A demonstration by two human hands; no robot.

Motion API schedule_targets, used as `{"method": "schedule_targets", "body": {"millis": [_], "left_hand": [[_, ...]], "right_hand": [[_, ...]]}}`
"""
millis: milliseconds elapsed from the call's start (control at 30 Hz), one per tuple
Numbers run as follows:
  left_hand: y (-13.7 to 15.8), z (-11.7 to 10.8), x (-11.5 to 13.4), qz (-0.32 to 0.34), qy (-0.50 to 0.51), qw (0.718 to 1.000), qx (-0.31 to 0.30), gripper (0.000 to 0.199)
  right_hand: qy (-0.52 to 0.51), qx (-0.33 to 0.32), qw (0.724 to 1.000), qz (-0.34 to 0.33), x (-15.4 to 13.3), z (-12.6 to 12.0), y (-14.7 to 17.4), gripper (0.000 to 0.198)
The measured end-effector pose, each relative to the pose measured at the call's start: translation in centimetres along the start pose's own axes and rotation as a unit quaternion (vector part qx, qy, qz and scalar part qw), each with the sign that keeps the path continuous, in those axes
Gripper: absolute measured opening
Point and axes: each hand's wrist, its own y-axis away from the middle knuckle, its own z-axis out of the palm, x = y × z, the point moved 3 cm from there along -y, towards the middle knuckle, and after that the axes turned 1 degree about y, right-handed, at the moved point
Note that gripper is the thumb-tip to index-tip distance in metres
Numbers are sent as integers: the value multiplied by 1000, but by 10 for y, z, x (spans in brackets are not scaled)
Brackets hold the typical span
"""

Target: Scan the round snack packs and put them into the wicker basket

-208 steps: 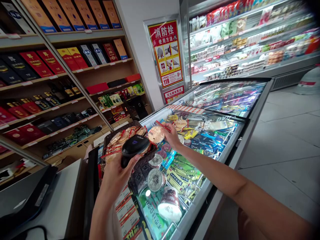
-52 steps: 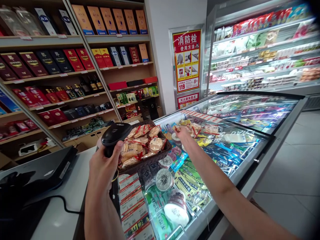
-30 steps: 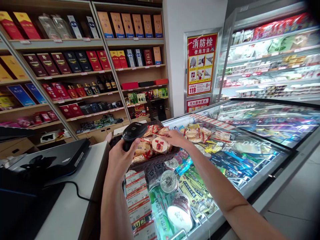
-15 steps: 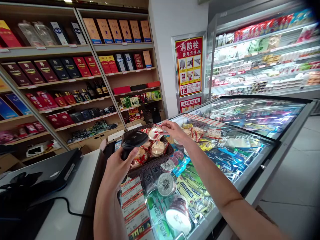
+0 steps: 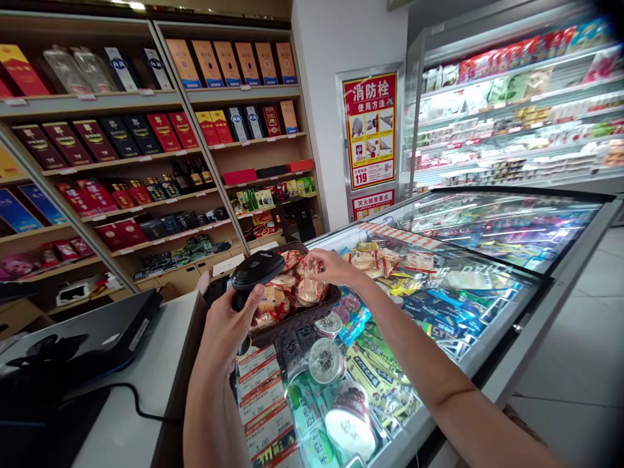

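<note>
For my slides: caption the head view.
Left hand holds a barcode scanner; right hand touches wrapped crackers in a woven basket.

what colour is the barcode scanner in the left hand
The barcode scanner in the left hand is black, as the head view, the only one, shows.

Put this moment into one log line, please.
Left hand: grips black scanner | Right hand: touching wrapped crackers | Basket: holds those crackers, on freezer top
</note>
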Motion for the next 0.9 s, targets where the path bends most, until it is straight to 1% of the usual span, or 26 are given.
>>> {"method": "schedule_targets", "body": {"millis": [33, 67, 133, 200, 233, 267, 333, 400, 467, 533, 633, 700, 767, 833, 900], "left_hand": [[0, 0, 0, 0, -1, 1000, -1, 49], [0, 0, -1, -1, -2, 1000, -2, 49], [-1, -1, -2, -1, -6, 1000, -1, 49], [-1, -2, -2, 3, -15, 1000, 3, 49], [-1, -2, -2, 7, -22, 1000, 4, 48], [-1, -2, -2, 10, -30, 1000, 4, 48], [-1, -3, -1, 11, -48, 999, -4, 48], [0, -3, 0, 4, -68, 997, -24, 48], [0, -2, -1, 0, -95, 995, -42, 48], [0, -2, -1, 10, -121, 991, -55, 49], [-1, 0, -2, 23, -137, 988, -64, 50], [-2, 2, -4, 23, -137, 988, -73, 50], [-4, 3, -6, 23, -144, 986, -79, 49], [-7, 2, -9, 21, -152, 985, -74, 48], [-10, 0, -12, 12, -156, 986, -67, 47]], "right_hand": [[4, -14, 1000, -5, 3, 2, 0, 12], [7, -11, 1000, -5, 7, 4, -1, 17], [9, 40, 999, 20, 18, 7, -2, 30], [5, 101, 991, 84, 31, 10, -2, 38], [1, 118, 985, 122, 37, 13, -2, 37], [-6, 122, 980, 155, 43, 15, -1, 33], [-24, 110, 975, 191, 49, 19, -1, 26], [-33, 109, 975, 193, 49, 19, -1, 22], [-37, 129, 973, 190, 45, 14, -1, 22], [-49, 147, 970, 188, 41, 9, -1, 23], [-69, 150, 970, 180, 38, 4, -1, 22], [-70, 153, 969, 179, 40, 3, 0, 22], [-69, 165, 964, 195, 45, 1, 0, 24], [-74, 203, 950, 225, 54, -5, 2, 27], [-78, 260, 931, 243, 63, -17, 6, 32]]}}
